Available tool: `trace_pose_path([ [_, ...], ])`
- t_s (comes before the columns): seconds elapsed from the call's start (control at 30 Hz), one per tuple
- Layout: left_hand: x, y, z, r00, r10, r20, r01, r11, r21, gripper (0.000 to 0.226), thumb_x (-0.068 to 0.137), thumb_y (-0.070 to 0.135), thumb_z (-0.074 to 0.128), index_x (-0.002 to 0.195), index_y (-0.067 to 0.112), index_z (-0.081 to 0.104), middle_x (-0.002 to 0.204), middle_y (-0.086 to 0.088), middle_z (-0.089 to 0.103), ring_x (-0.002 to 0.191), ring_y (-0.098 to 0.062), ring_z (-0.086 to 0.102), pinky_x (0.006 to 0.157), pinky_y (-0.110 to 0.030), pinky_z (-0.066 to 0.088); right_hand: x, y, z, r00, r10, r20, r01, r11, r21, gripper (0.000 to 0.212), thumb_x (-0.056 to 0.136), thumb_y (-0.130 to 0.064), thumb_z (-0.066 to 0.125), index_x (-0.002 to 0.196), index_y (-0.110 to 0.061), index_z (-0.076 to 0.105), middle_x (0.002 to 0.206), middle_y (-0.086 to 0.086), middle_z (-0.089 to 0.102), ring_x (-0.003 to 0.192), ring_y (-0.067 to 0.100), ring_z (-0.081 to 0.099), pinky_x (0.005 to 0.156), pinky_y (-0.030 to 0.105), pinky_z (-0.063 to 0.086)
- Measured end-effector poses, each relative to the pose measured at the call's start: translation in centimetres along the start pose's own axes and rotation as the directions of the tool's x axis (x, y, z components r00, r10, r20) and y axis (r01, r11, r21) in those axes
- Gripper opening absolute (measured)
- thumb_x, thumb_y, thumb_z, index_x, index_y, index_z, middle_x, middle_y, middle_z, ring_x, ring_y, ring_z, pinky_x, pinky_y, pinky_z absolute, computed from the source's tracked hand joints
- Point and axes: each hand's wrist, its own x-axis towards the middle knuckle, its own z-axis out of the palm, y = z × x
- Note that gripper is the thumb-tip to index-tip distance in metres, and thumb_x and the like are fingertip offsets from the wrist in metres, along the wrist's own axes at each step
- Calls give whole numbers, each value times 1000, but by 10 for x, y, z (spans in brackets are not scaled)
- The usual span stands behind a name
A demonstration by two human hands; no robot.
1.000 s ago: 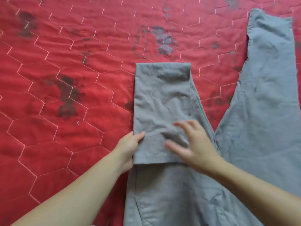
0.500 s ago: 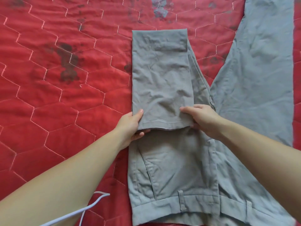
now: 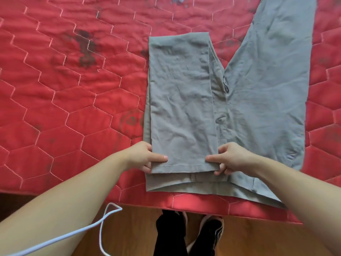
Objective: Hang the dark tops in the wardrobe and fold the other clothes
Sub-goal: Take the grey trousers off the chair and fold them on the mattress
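Observation:
Grey trousers [image 3: 258, 111] lie flat on the red quilt [image 3: 64, 108], waistband near the bed's front edge. The left leg [image 3: 180, 100] is folded back over the seat, its hem lying just above the waistband. My left hand [image 3: 145, 157] pinches the hem's left corner, thumb on top. My right hand [image 3: 230, 157] pinches the hem's right corner the same way. The other leg stretches away to the upper right and runs out of view.
The quilt has dark stains at the upper left. Its front edge [image 3: 203, 205] runs below the trousers, with wooden floor [image 3: 132, 233] beneath. My feet in dark shoes [image 3: 208, 231] stand there. A white cable [image 3: 103, 224] hangs at the lower left.
Both hands took hold of the folded leg's hem and drew it toward me, down to the waistband. My view tilted down, so the bed edge and floor now show.

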Motion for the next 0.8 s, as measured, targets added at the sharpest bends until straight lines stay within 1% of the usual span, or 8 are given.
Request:
trace_pose_path([
  [0.17, -14, -14, 13, 995, -57, -85, 92, 865, 493, 29, 78, 42, 76, 73, 15, 68, 56, 5, 70, 50, -5, 65, 51, -21, 49, -9, 21, 20, 1000, 12, 15, -8, 979, -206, 27, 85, -29, 72, 82, -5, 60, 69, 15, 72, 55, 22, 68, 40, 20, 40],
  [0.23, -20, -4, 20, 985, -4, -170, 144, 553, 821, 42, 74, 59, 66, 68, 17, 65, 61, 7, 72, 55, -4, 65, 53, -23, 43, -11, 24, 27, 1000, -11, 2, 11, 957, -289, 33, 85, -32, 70, 68, -12, 51, 48, 4, 65, 44, 17, 64, 38, 16, 38],
  [0.3, -22, 18, 26, 957, 135, -255, 225, 202, 953, 54, 71, 71, 59, 89, 21, 66, 90, 6, 72, 82, -12, 66, 61, -27, 39, -11, 19, 25, 998, -46, -40, 32, 952, -304, 42, 83, -45, 69, 62, -14, 50, 45, 2, 63, 43, 15, 64, 42, 18, 45],
  [0.37, -18, 47, 31, 920, 281, -273, 261, 80, 962, 55, 77, 69, 56, 106, 23, 64, 109, 1, 67, 99, -21, 65, 66, -29, 38, -12, 13, 11, 961, -159, -225, 74, 936, -345, 46, 81, -58, 63, 66, -15, 58, 62, 3, 70, 60, 20, 70, 59, 28, 55],
  [0.47, -4, 95, 49, 859, 486, -162, 147, 68, 987, 35, 87, 49, 53, 105, 22, 65, 111, -4, 66, 103, -27, 64, 70, -31, 41, -11, 11, -27, 741, -468, -482, 79, 773, -630, 36, 86, -54, 54, 109, -27, 59, 112, 2, 62, 106, 27, 60, 82, 37, 50],
  [0.57, 22, 133, 79, 816, 577, -21, -57, 116, 992, 28, 88, 43, 51, 111, 28, 57, 118, -2, 60, 112, -27, 57, 80, -35, 43, 4, 22, -74, 767, -428, -478, -87, 669, -738, 62, 90, -58, 45, 145, -38, 23, 157, 3, 15, 142, 31, 21, 102, 52, 34],
  [0.67, 57, 157, 109, 761, 645, 74, -169, 87, 982, 42, 89, 48, 49, 128, 33, 46, 133, 3, 48, 126, -23, 43, 94, -39, 38, 26, 48, -100, 790, -327, -518, -191, 672, -716, 69, 93, -66, 25, 151, -40, -2, 162, 0, -12, 148, 30, -7, 111, 63, 13],
  [0.8, 103, 187, 127, 759, 650, 39, -107, 66, 992, 58, 93, 60, 35, 145, 37, 28, 160, 0, 17, 148, -28, 8, 115, -55, 9, 38, 79, -95, 721, -429, -544, -189, 634, -750, 72, 91, -66, 23, 154, -35, 6, 163, 6, -1, 150, 29, 0, 114, 62, 6],
])
